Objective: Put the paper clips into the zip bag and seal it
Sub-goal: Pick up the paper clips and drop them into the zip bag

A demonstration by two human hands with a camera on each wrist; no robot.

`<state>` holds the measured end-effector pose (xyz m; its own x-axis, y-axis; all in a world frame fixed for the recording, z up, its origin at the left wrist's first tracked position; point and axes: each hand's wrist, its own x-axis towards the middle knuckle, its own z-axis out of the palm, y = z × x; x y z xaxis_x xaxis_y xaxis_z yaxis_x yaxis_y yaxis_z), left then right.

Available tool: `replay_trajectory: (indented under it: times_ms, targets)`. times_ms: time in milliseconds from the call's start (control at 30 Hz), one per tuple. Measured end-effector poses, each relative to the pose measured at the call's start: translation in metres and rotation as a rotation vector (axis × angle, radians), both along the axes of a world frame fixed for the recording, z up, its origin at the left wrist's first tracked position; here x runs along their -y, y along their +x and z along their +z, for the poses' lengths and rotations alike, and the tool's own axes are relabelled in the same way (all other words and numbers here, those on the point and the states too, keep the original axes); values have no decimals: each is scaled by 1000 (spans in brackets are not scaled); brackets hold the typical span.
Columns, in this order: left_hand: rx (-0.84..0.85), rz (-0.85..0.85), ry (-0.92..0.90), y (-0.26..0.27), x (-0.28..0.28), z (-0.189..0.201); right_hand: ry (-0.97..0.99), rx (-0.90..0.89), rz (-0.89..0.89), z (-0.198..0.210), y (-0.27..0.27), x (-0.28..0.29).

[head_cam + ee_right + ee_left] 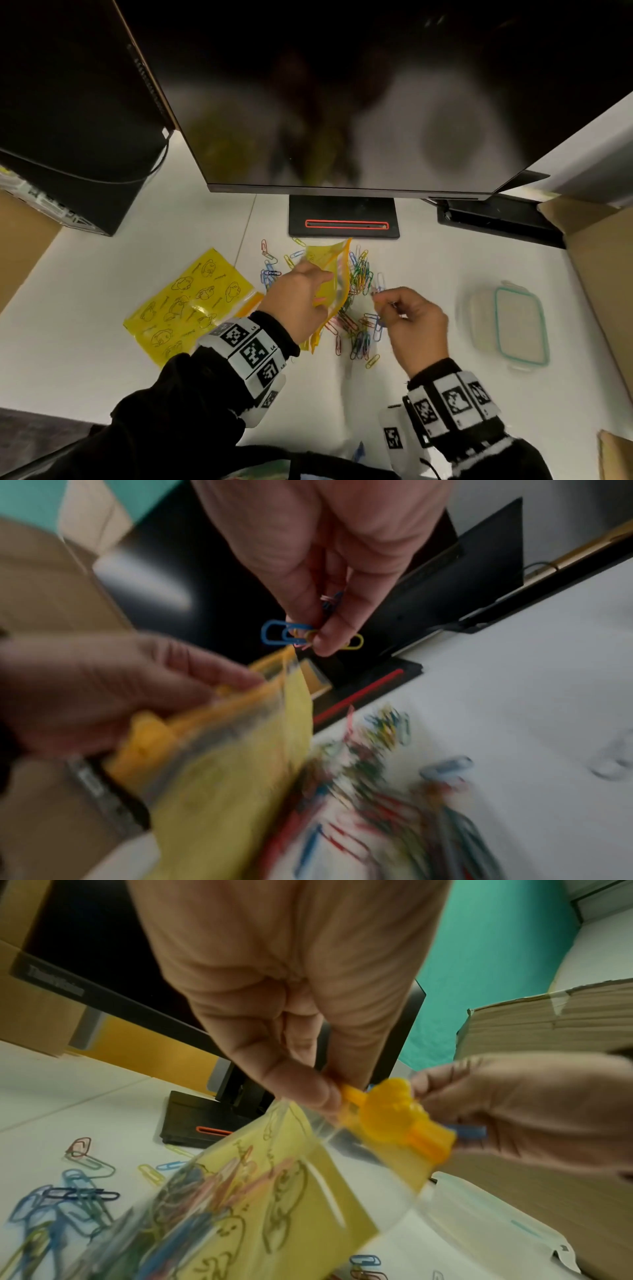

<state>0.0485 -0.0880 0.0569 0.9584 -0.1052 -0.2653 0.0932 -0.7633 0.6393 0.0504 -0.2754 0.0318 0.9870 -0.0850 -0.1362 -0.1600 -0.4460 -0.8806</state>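
Observation:
My left hand [320, 291] holds a yellow zip bag [334, 274] upright above the white desk, pinching its orange zip strip [356, 1099] beside the orange slider [390, 1110]. Several coloured clips show through the bag's clear side [205, 1191]. Just right of the bag's mouth, my right hand [380, 299] pinches a few paper clips [277, 634], blue and yellow ones among them. A loose pile of coloured paper clips [359, 308] lies on the desk under and between both hands, and more clips [270, 270] are scattered to the left.
A second yellow printed bag [191, 301] lies flat at the left. A clear container with a teal-rimmed lid [513, 325] sits at the right. The monitor base [342, 219] stands behind the clips. Cardboard boxes [603, 246] flank the desk.

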Motion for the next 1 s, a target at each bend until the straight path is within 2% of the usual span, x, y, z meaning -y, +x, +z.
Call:
replay_trajectory:
  times_ms: [133,300,467,633,733,833,933,1000]
  targets:
    - [-9,-9,-9,1,2,2,285,-26,-22,40,7,-21]
    - [31,14,0,1,6,4,420,-182,-54,34,16,-65]
    - [69,90,-46,-1,2,3,191,-103,-57,11,19,-67]
    - [72,92,-51,-1,1,4,-111,-52,196,8,15,-62]
    - [79,77,-45,0,1,5,-116,6,269,15,12,-61]
    - [75,56,-39,1,0,7,-60,74,210,24,13,-52]
    - [73,45,-24,0,0,7,54,53,117,21,25,-42]
    - [63,45,-8,-1,-1,4,-1,61,54,12,40,-35]
